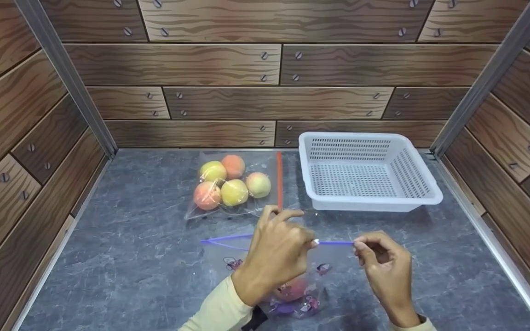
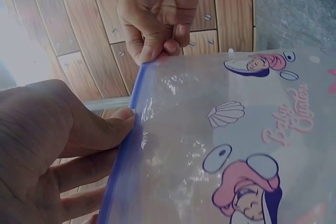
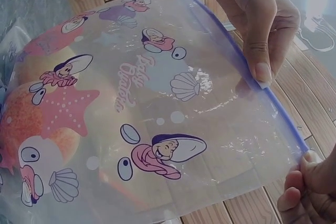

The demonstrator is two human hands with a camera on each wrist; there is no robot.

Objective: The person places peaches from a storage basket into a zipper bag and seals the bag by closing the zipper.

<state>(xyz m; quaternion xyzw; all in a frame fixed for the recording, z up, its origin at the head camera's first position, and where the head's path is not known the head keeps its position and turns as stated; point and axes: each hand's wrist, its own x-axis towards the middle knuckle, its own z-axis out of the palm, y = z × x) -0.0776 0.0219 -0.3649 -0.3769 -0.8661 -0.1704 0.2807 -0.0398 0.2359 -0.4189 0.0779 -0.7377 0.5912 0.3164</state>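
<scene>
A clear zip bag (image 1: pixel 265 264) with pink and purple cartoon prints (image 3: pixel 165 153) is held up by its blue-purple zip strip (image 1: pixel 336 242). Inside it, low down, lies a reddish-orange round fruit (image 3: pixel 39 119). My left hand (image 1: pixel 274 253) pinches the strip between thumb and finger near its middle; in the left wrist view the thumb (image 2: pixel 123 119) lies on it. At the strip's right end, my right hand (image 1: pixel 387 269) pinches the corner. Left of my left hand the strip's two edges stand apart; between the hands they run as one line.
Behind my left hand lies another clear bag (image 1: pixel 196 209) of several yellow and red fruits, with an orange-red strip (image 1: pixel 279 179) along its right side. A white perforated basket (image 1: pixel 371 201) stands at the back right. Wood-patterned walls (image 1: pixel 228 103) enclose the grey table (image 1: pixel 131 257).
</scene>
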